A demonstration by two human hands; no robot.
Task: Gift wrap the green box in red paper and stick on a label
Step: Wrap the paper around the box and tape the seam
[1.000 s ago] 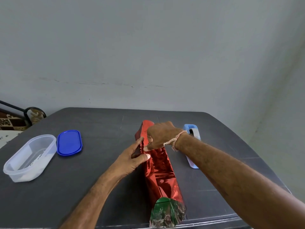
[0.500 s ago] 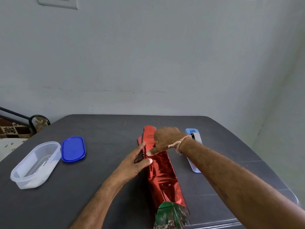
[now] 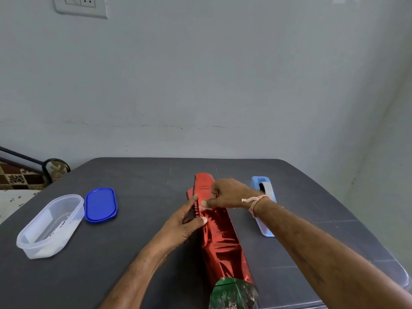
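1. Pressed onto the long package at mid-table: both hands, fingertips meeting over the crinkled seam of the red paper (image 3: 220,237).
2. Left hand (image 3: 182,221): thumb laid on top of the paper, index finger stretched straight along the package's left flank, the ruffled edge pinched between the two. Other fingers tucked behind and hard to make out.
3. Right hand (image 3: 227,194): fingers curled down over the top of the package, thumb tip pushed against the paper just beyond the left thumb, a fold of the wrap nipped under it. Round the wrist, a pale thread band (image 3: 253,205).
4. Green box (image 3: 231,293): sheathed in the paper along nearly its whole length, lying flat, running from beyond the fingertips back toward the body. Only the near end showing green, well behind both palms at the table's near edge.
5. On the outer side of the right wrist, near the knuckles: a light blue tape dispenser (image 3: 265,228), partly hidden by the forearm, apart from the package.
6. Well out from the left-hand fingers, on their outer side: a blue lid (image 3: 100,205) lying flat, and just beside it a clear tub (image 3: 50,226), open and upright.
7. Under everything: a dark grey table (image 3: 133,175). High above the fingers, on the pale wall: a white wall socket (image 3: 81,5).
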